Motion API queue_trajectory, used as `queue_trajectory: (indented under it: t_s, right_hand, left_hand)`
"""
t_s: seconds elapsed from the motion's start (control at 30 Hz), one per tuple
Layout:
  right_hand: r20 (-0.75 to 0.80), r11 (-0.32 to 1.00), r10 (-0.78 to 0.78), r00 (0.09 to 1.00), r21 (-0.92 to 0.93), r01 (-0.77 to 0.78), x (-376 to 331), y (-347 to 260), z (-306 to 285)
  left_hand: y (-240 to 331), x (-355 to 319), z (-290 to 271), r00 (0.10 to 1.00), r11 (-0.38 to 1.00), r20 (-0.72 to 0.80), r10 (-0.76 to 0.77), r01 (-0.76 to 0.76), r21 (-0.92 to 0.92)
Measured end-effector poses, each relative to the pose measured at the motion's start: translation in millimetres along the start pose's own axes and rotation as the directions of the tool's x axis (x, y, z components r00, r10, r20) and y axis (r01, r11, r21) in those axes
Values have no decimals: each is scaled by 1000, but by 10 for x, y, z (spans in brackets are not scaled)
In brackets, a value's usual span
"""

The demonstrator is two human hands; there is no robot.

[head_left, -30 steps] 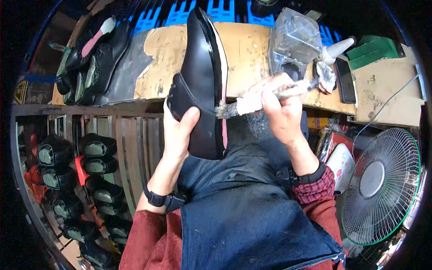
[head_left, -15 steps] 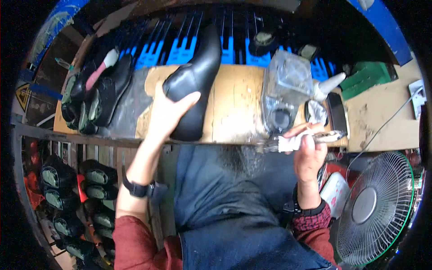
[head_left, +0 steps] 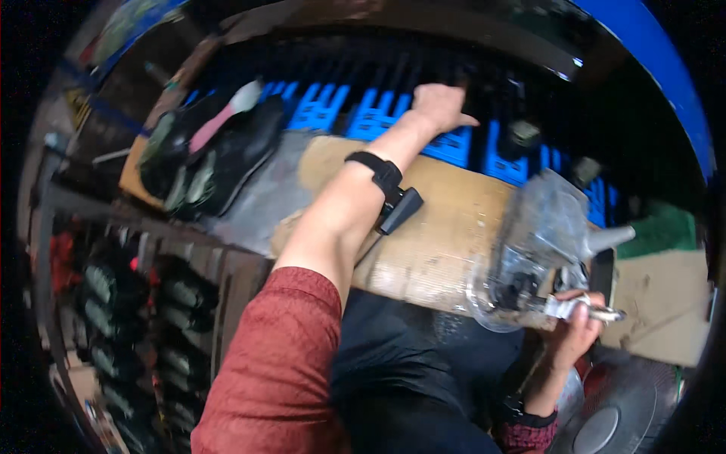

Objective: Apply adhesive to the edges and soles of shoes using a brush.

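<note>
Right hand (head_left: pixel 575 333) was closed around a brush (head_left: pixel 561 308), thumb and fingers pinching the white-wrapped part. The brush's long axis ran roughly left to right, bristle end pointing left, bare handle end sticking out right of the fingers. Bristles sat at or over a round clear cup (head_left: pixel 481 303); dark and blurred there, couldn't tell whether they touched its inside. The cup lay just left of the right fingers, at the bench's near edge, and the right hand was by far the nearer one. Left hand (head_left: pixel 439 106) was well apart, at the far side over the blue slotted rack (head_left: pixel 370 113), thumb out to the right; remaining fingers hidden past the knuckles, so couldn't tell if they gripped anything. Left forearm, black strap (head_left: pixel 370 163) at the wrist, slanted across the cardboard (head_left: pixel 439 227). A clear boxy container (head_left: pixel 541 219) stood just beyond the cup, limiting room on the far side; a white cone-shaped nozzle (head_left: pixel 611 240) stuck out to its right. Most open room for the brush was leftward over the cardboard and nearward past the bench edge. Farther out: dark shoes (head_left: pixel 242 155) at left, fan (head_left: pixel 597 427) at near right.
</note>
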State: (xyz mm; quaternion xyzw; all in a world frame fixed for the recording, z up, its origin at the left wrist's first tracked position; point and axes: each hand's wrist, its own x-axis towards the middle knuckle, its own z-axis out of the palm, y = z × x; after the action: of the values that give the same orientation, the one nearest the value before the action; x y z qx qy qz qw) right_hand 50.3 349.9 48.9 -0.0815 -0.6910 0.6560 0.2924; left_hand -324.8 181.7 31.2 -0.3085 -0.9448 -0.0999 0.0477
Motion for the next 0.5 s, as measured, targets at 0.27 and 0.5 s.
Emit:
queue_trajectory:
  t_s: [0.27, 0.5]
  right_hand:
    - [19, 991, 47, 999, 124, -49, -44, 53, 43]
    - [143, 975, 7, 990, 219, -39, -153, -2, 315]
  left_hand:
    - [-1438, -2724, -762, 380, 722, -876, -296, 689, 55]
    - [-1972, -3232, -853, 743, 801, -486, -461, 584, 134]
